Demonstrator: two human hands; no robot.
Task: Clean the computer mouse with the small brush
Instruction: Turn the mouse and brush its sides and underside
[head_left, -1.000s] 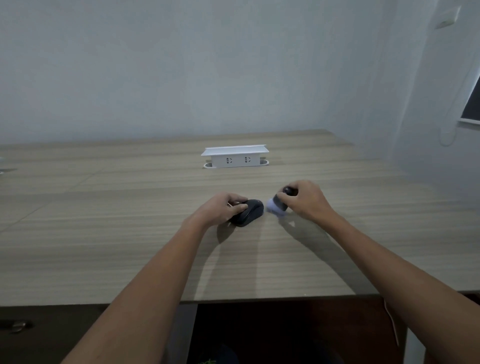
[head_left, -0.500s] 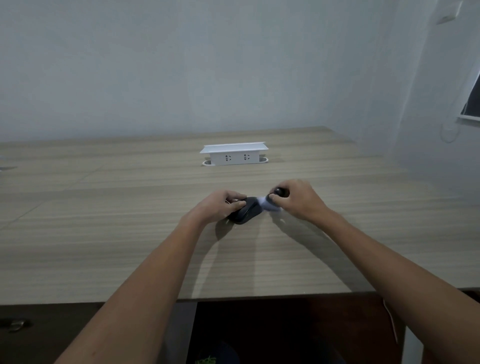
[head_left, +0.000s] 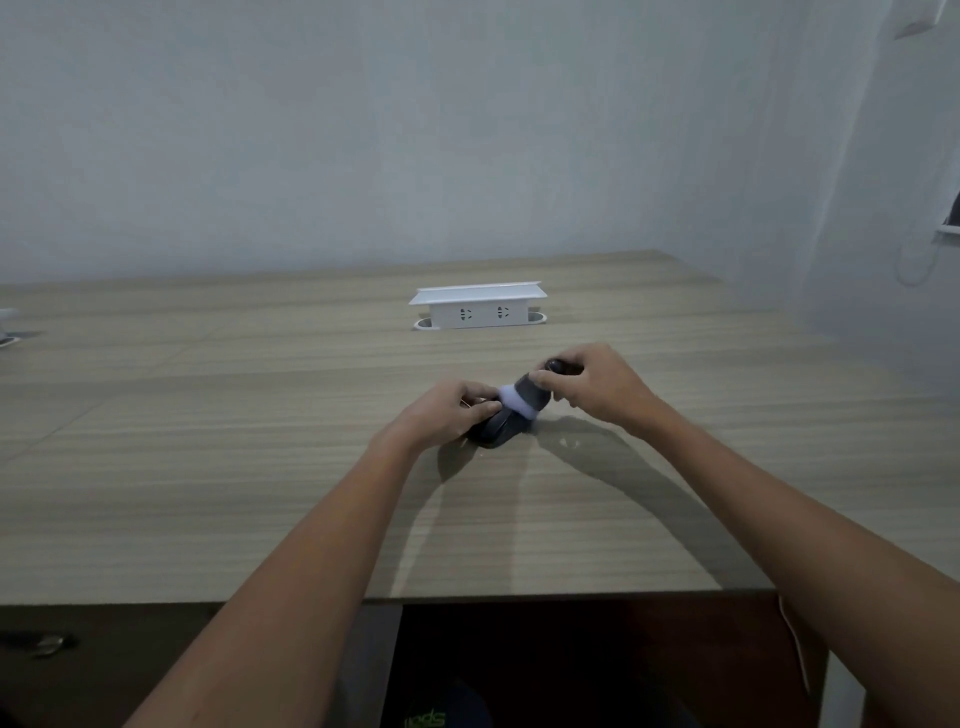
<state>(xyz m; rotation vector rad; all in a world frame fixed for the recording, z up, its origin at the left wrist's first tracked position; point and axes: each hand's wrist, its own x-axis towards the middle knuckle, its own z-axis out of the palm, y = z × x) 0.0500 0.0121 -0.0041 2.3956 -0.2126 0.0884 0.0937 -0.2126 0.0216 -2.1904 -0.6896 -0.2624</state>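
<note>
A black computer mouse (head_left: 497, 431) lies on the wooden desk (head_left: 260, 467) near the middle. My left hand (head_left: 447, 413) grips its left side and holds it on the desk. My right hand (head_left: 597, 387) holds a small brush (head_left: 530, 396) with a dark handle and pale white bristles. The bristles rest on the top of the mouse, right beside my left fingertips. Part of the mouse is hidden under the brush head and my left fingers.
A white pop-up socket box (head_left: 478, 306) stands on the desk behind the hands. The desk's front edge (head_left: 519, 597) runs close to me, with dark space below. A wall rises behind the desk and to the right.
The brush has moved left from beside the mouse onto its top. My right hand followed it leftward. My left hand stays on the mouse.
</note>
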